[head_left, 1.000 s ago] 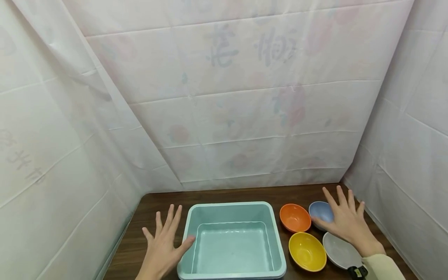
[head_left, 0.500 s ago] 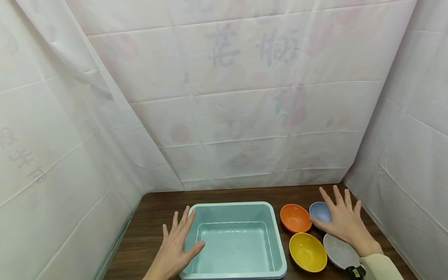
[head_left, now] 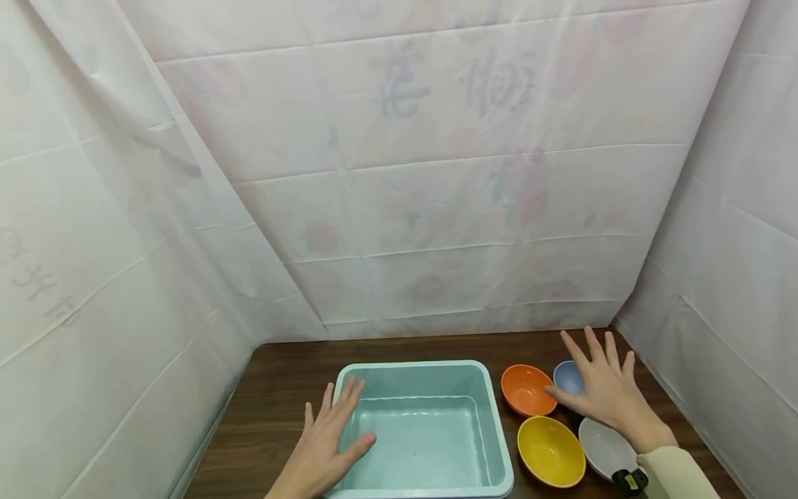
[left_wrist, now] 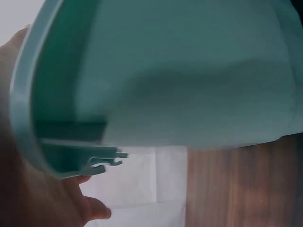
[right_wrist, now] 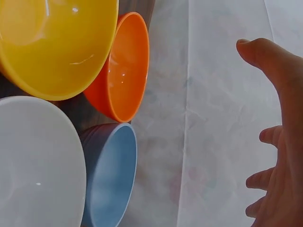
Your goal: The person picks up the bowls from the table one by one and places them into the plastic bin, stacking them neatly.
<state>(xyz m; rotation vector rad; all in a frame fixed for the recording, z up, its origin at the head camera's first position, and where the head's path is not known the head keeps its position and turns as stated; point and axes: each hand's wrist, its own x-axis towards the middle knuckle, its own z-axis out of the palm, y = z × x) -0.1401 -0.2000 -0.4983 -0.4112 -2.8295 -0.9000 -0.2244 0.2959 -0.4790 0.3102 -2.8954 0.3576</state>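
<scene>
My left hand (head_left: 327, 443), fingers spread, hovers over the left edge of a light teal plastic basin (head_left: 430, 457). The left wrist view shows the basin's outer wall (left_wrist: 189, 104) and rim from close by, with the hand (left_wrist: 42, 198) beside it. Over at the right, my right hand (head_left: 607, 395) is spread above the blue bowl (head_left: 566, 378) and the white bowl (head_left: 603, 443), partly covering the blue one. An orange bowl (head_left: 526, 389) and a yellow bowl (head_left: 551, 452) stand between it and the basin. In the right wrist view the hand (right_wrist: 284, 142) is apart from the bowls.
The dark wooden table (head_left: 249, 409) is enclosed by white sheets, one behind (head_left: 436, 208) and one on each side. A small hook-like part (left_wrist: 104, 163) shows under the basin's rim. A dark band (head_left: 630, 479) is on the right wrist.
My left hand has moved right, from beside the basin to over its left edge. The right hand has drifted slightly left. The basin and bowls stay where they were.
</scene>
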